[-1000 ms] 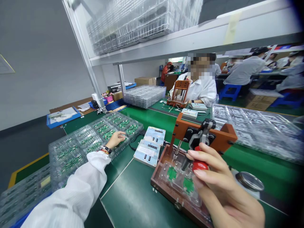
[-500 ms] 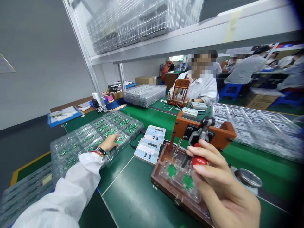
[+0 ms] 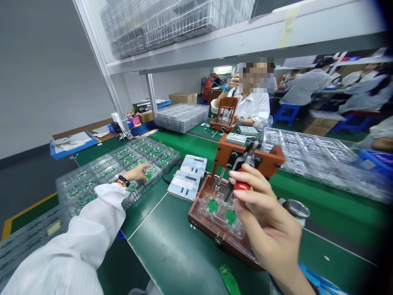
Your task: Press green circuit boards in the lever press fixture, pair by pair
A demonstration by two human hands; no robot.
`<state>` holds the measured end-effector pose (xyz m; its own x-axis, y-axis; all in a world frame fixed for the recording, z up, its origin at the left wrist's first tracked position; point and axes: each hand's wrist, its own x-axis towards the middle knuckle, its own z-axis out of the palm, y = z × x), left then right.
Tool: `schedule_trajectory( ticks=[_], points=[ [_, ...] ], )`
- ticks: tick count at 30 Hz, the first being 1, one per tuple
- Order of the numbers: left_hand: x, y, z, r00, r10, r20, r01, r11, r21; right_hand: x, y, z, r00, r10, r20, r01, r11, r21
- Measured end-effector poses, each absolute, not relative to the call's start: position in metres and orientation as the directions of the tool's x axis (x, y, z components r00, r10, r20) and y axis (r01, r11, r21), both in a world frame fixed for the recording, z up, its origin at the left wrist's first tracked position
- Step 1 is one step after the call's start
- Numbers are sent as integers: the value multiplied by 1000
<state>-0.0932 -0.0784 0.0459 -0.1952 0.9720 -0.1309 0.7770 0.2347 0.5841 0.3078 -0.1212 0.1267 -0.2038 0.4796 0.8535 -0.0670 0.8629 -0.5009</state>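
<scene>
My right hand (image 3: pixel 267 217) is wrapped round the red knob (image 3: pixel 242 182) of a toggle clamp's lever. This clamp sits on an orange and brown test fixture (image 3: pixel 250 157), where two green circuit boards (image 3: pixel 231 217) lie in a clear plate under the press. Out to the left, my left hand (image 3: pixel 137 173) reaches over a clear compartment tray (image 3: pixel 66 200) filled with many small green boards. Its thumb and fingers pinch a bright green circuit board (image 3: pixel 149 175) just above the tray's right side.
Two pale blue meter boxes (image 3: pixel 184 186) with displays stand between tray and fixture. Right of the fixture is a round metal-topped device (image 3: pixel 296 208). A green strip (image 3: pixel 229 279) lies at the front edge. Across the bench, a person (image 3: pixel 253 106) sits at a similar fixture. A shelf (image 3: pixel 196 51) hangs overhead.
The view has shifted slightly, with more of the bench front showing. My right hand stays on the red knob and my left hand stays at the tray. The person opposite has raised a hand.
</scene>
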Motion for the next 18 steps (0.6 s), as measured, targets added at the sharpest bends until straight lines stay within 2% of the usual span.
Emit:
schedule_trajectory(
  ticks=[4,9,11,12,14,16,18],
  points=[
    [-88,-80,57,-209,972,-110,758,232,609,308,-123,127,-205,475,856,-76,864,-498],
    [-53,-103,82,-227,974,6,784,179,594,308,-126,129,-226,500,836,-77,846,-527],
    [-18,-122,89,-57,998,-13,780,53,624,308,-127,130,-230,509,830,-84,839,-538],
    [4,-133,90,175,983,-50,739,-97,667,307,-128,130,-226,512,828,-89,836,-541],
    [51,-155,87,571,811,-129,603,-308,736,305,-128,131,-206,521,828,-96,832,-547],
    [93,-171,75,726,670,-155,548,-428,719,303,-129,132,-191,532,825,-100,826,-555],
    [122,-177,60,799,565,-204,542,-533,649,302,-130,132,-186,537,823,-102,823,-560]
  ],
)
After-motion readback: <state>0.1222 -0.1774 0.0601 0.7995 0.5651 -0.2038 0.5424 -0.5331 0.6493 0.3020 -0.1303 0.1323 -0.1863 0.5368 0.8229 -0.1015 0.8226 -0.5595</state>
